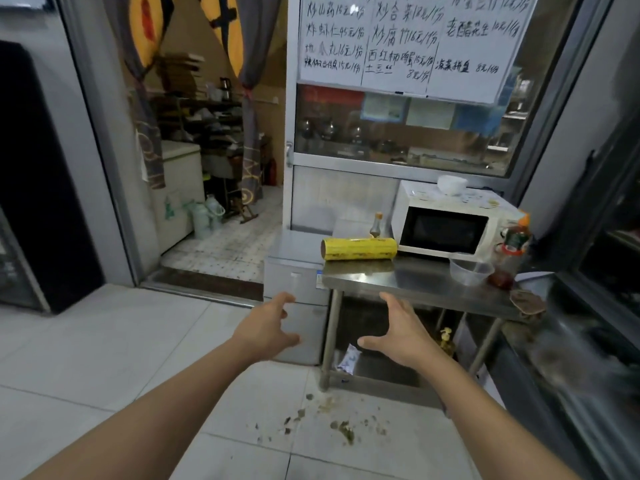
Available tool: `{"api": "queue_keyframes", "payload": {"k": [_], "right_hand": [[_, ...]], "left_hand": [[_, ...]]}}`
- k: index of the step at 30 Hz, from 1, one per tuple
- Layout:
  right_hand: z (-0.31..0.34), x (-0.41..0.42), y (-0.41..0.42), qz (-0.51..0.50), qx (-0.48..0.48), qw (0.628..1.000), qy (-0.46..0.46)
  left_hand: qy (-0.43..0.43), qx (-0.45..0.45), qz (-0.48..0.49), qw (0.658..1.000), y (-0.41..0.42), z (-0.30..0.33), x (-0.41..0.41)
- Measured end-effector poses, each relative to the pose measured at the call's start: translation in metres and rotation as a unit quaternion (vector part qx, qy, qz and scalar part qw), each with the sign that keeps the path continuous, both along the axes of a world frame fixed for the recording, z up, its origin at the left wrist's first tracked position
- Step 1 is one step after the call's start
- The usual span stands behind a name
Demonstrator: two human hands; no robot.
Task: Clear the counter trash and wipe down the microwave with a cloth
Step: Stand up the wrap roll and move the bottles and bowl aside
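Both empty: left hand (268,327) and right hand (403,329), fingers spread, held out short of table (415,284) front edge.

Microwave (446,221) at table rear, well beyond right hand; rigid, top spotted. Judged to wipe firm.

Clear plastic bowl (471,271) near right edge: likely light, thin, crushable. Grip by rim.

Brown crumpled scrap (526,301) at right corner, possibly cloth; cannot tell.

White microwave (446,225), door closed, top stained, sits on the steel counter (408,284).
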State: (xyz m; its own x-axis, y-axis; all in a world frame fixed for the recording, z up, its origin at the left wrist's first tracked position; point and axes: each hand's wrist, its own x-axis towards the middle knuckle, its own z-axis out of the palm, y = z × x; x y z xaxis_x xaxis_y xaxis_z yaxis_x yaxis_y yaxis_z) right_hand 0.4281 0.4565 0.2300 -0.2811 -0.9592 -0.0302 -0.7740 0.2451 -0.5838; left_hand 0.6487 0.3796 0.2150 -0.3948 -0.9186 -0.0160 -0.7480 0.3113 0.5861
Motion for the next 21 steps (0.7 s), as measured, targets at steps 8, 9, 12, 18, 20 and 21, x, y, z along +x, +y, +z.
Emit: {"api": "queue_keyframes", "payload": {"k": [8,9,12,18,20,21], "right_hand": [[-0.011,0.042,-0.118,-0.043,-0.003,0.999,-0.002],[-0.012,0.05,-0.132,-0.052,-0.003,0.999,-0.005],[-0.011,0.073,-0.171,-0.08,0.002,0.997,-0.009],[-0.011,0.099,-0.24,-0.12,0.005,0.993,-0.008],[-0.015,0.098,-0.261,-0.129,0.008,0.992,-0.01],[-0.018,0.096,-0.272,-0.132,0.009,0.991,-0.009]], "left_hand": [[0.016,0.018,-0.047,0.999,-0.139,-0.011,0.034],[0.017,0.021,-0.056,0.998,-0.157,-0.011,0.04],[0.005,0.027,-0.085,0.996,-0.21,-0.01,0.056],[-0.002,0.029,-0.121,0.992,-0.296,-0.011,0.071],[0.004,0.033,-0.133,0.991,-0.321,-0.015,0.068],[0.007,0.034,-0.14,0.99,-0.333,-0.016,0.066]]}}
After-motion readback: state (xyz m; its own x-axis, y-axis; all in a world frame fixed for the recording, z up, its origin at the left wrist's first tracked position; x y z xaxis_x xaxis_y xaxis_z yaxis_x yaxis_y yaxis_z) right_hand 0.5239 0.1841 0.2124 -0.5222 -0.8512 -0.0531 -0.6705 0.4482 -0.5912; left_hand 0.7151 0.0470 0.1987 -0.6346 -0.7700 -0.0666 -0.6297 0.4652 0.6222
